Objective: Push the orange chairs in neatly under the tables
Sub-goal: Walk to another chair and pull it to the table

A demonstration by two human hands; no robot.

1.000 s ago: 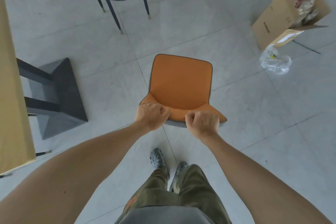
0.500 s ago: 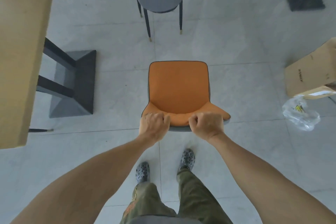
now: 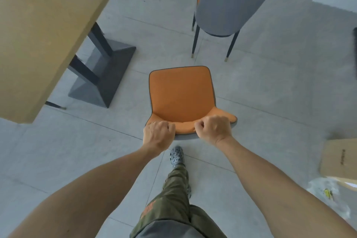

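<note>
At the centre of the view, we hold the orange chair (image 3: 182, 94) by the top edge of its backrest, both fists clamped on it: our left hand (image 3: 158, 135) grips the left end and our right hand (image 3: 213, 129) grips the right end, fingers curled over onto the orange side. The chair stands on the grey tiled floor (image 3: 270, 91), its seat pointing away from us toward 12 o'clock, out in the open and not under any table. At 10 o'clock, a tan-topped table (image 3: 42, 31) fills the upper left corner; its dark pedestal base (image 3: 102, 75) sits just left of the chair, apart from it. At 1 o'clock, well beyond the seat, a second chair (image 3: 231, 4) shows us its grey back, a sliver of orange visible at its left edge, on thin dark legs with gold tips. At 4 o'clock, near the right border, a cardboard box (image 3: 338, 158) lies on the floor with a clear plastic bag (image 3: 328, 197) just below it. At 6 o'clock we see our olive trousers (image 3: 173, 197) and one patterned grey shoe (image 3: 176, 155) just behind the chair.
</note>
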